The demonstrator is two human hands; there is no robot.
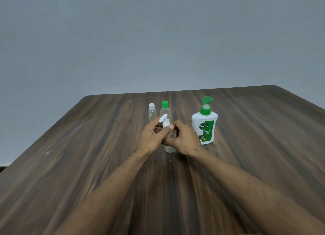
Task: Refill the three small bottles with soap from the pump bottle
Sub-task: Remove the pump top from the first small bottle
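Spray bottle (169, 145): upright, long axis vertical; between both hands
Left hand (152, 138): fingers curled round its white top, at 10 o'clock
Right hand (182, 140): fingers wrapped round its body, at 3 o'clock
Pump bottle (204, 123): at 2 o'clock; nearer the right hand

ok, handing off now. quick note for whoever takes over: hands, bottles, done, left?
Left hand: grips the white spray top of the nearest small bottle.
Right hand: holds that bottle's body, upright on the table.
Behind it: white-capped bottle and green-capped bottle, both capped.
Pump bottle stands to the right, untouched.
Done: no soap visible in any small bottle.
Left: uncap, fill, recap all three.
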